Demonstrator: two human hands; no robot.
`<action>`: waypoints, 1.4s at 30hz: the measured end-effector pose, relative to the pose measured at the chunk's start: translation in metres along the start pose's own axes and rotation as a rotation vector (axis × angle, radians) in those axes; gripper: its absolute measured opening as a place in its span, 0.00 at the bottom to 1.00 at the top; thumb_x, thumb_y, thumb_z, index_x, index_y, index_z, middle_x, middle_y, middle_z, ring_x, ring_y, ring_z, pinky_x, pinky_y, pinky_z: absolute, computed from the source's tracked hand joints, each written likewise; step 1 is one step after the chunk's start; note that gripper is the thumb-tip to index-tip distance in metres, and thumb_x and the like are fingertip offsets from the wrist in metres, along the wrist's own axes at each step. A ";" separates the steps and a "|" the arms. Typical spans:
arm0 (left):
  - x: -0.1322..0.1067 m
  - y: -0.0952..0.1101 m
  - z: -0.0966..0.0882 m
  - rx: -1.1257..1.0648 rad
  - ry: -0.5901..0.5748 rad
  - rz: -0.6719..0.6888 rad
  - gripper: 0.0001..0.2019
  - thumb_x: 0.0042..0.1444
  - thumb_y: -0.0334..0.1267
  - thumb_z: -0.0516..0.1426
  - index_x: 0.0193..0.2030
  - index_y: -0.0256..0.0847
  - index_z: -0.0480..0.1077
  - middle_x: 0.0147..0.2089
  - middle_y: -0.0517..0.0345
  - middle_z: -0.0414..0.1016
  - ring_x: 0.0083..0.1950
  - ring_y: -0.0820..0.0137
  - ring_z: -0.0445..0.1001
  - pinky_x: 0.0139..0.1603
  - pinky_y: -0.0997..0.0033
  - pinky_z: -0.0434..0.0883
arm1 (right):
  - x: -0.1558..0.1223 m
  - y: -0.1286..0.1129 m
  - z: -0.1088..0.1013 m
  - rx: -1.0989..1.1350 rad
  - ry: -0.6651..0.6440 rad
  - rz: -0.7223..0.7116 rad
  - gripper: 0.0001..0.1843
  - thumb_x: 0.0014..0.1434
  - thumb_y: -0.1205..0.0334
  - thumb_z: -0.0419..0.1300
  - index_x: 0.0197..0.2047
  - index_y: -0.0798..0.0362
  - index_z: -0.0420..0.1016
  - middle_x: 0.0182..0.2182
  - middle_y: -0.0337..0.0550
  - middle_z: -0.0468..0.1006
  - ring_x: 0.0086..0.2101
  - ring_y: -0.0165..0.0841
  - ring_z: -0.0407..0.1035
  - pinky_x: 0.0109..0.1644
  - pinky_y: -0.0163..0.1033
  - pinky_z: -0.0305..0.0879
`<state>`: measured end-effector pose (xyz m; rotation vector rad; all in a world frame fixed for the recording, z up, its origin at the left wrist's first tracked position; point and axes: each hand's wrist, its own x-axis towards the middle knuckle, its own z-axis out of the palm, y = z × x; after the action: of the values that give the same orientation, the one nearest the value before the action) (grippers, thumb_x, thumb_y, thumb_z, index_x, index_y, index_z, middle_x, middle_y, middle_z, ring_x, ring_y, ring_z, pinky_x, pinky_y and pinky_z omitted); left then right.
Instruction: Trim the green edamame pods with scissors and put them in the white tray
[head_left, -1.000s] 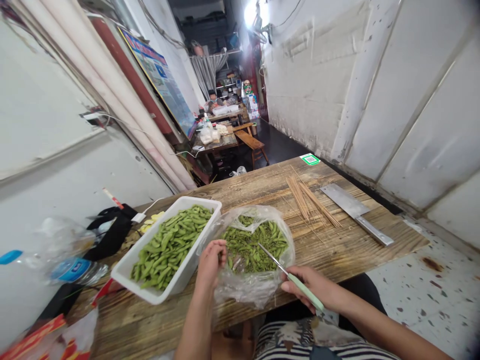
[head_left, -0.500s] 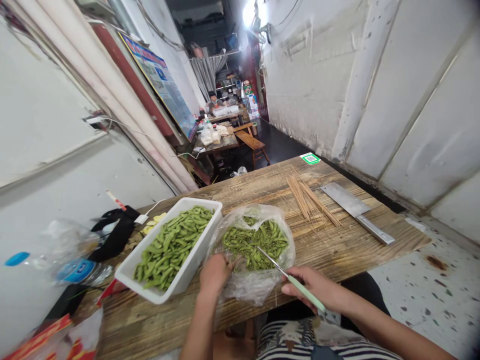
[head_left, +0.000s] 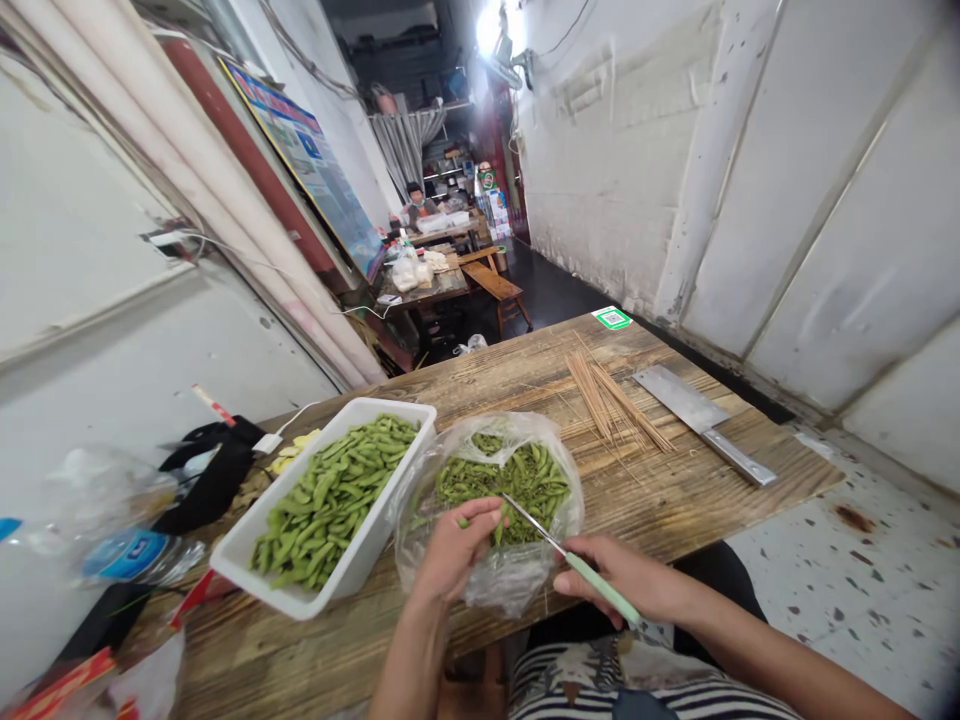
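Observation:
My left hand (head_left: 454,552) pinches a green edamame pod (head_left: 480,517) over a clear plastic bag (head_left: 491,580) filled with edamame pods (head_left: 525,475). My right hand (head_left: 626,575) grips scissors with pale green handles (head_left: 592,582); the blades (head_left: 529,520) point at the held pod and touch its end. Left of the bag stands a white rectangular tub (head_left: 352,560) heaped with more pods. All of it rests on a wooden table (head_left: 675,500).
A bundle of bamboo skewers (head_left: 611,400) and a steel cleaver (head_left: 701,422) lie on the table's far right. A water bottle (head_left: 127,555), a black bag (head_left: 206,475) and a red packet (head_left: 60,685) sit at the left. A person sits at a distant table (head_left: 427,285).
My left hand dipped into the bag, then came up toward the scissors with one pod pinched in it. The right hand stayed almost still.

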<state>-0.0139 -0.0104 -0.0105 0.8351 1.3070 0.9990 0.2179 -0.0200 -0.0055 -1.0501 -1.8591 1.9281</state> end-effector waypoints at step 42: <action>-0.006 -0.005 0.017 -0.066 -0.043 -0.047 0.18 0.38 0.47 0.65 0.26 0.35 0.66 0.16 0.69 0.60 0.14 0.86 0.44 0.15 0.79 0.41 | 0.005 -0.006 0.006 0.057 0.090 0.038 0.20 0.51 0.45 0.61 0.29 0.55 0.66 0.12 0.28 0.58 0.13 0.22 0.53 0.14 0.26 0.46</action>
<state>0.0037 -0.0163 -0.0109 0.7682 1.2454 0.9773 0.2087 -0.0201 -0.0016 -1.1422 -1.7386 1.9092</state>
